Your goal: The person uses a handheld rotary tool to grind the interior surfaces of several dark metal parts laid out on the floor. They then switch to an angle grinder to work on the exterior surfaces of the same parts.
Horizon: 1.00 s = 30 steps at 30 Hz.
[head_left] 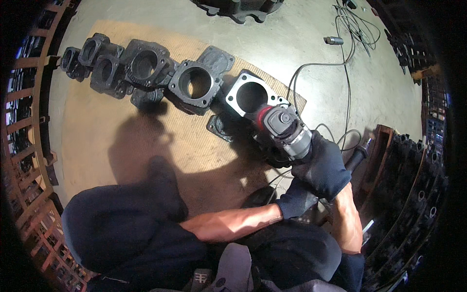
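An angle grinder (291,132) with a red-rimmed head is held over a cast metal valve body. My right hand (323,165), in a dark glove, is wrapped round its body behind the silver gear housing. Gloved as well, my left hand (297,198) is closed at the tool's rear, just below the right one; its fingers are mostly hidden. The grinder head overlaps the lower right edge of the valve body's square flange (235,97), which has a bright bare-metal face around a round bore. The disc is largely hidden by the head.
Several dark castings with round bores, such as this one (195,83), stand in a row leftward on a cardboard sheet (87,160). A cable (347,87) loops over the floor at right. Racks of castings (404,194) stand at right. A larger black casting (238,9) lies beyond.
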Tool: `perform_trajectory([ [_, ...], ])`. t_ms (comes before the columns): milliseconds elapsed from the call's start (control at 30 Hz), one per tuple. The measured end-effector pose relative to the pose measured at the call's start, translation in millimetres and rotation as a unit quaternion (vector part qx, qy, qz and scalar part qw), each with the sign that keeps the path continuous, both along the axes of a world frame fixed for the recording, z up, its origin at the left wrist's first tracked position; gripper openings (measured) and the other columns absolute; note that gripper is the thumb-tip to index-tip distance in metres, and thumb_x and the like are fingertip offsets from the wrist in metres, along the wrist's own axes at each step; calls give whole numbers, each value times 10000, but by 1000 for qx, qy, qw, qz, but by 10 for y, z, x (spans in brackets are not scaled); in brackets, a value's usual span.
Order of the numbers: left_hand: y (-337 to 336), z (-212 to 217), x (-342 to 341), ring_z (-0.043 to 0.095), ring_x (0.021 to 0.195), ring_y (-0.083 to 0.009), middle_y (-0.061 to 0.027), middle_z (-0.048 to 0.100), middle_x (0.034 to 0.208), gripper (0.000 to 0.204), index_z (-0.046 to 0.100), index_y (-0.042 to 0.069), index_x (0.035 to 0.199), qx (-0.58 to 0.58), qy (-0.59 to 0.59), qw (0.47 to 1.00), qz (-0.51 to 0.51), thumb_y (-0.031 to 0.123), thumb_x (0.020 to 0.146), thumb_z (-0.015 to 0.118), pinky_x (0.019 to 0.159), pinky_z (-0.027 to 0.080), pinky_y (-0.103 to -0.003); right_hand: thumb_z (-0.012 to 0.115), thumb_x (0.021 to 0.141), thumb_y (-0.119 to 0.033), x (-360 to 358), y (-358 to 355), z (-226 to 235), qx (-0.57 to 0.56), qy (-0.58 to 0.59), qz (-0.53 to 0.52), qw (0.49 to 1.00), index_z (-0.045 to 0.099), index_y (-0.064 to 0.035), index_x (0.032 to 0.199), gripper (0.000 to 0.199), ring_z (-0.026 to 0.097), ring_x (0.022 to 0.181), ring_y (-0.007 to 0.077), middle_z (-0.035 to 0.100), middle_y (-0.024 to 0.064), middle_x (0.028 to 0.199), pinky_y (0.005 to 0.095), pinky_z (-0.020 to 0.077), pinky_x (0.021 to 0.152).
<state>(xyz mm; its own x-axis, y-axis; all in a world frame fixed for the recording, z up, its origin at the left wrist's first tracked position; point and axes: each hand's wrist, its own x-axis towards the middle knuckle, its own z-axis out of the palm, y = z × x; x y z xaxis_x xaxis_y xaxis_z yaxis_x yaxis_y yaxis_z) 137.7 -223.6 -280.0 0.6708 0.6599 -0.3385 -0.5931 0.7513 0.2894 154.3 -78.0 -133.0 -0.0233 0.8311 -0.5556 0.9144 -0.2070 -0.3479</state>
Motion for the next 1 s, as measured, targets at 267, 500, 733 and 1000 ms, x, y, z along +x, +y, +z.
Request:
perform_trajectory([
  [267,-11,26,48,462,1126,-104,-63,487,1237,308,417,41,1327,13,8,1000,-19,125,1041,337,995,373,-226,797,570,-257,-41,29,1,-7,2,-17,1000,642,-33,1016,523,672,865,395,689,218,893,418,546,784],
  [500,-44,38,41,465,1121,-103,-63,490,1225,301,424,38,1316,49,49,997,-31,120,1038,341,987,377,-225,761,594,-139,19,-57,16,-2,6,-33,999,599,38,1058,522,698,876,365,688,242,877,386,551,772],
  [733,-19,-23,-7,467,1116,-103,-64,493,1213,293,430,36,1304,62,77,994,-46,114,1035,345,978,381,-224,772,594,-165,-26,-6,-57,-8,7,-9,1000,601,34,1068,542,694,889,367,687,242,885,391,549,776],
  [1000,-77,-55,-11,470,1111,-102,-65,497,1200,285,438,32,1292,70,89,993,-46,108,1032,349,969,386,-223,773,573,-169,23,-112,-91,-16,-2,-37,999,597,19,1087,575,694,886,366,692,229,885,394,550,769],
])
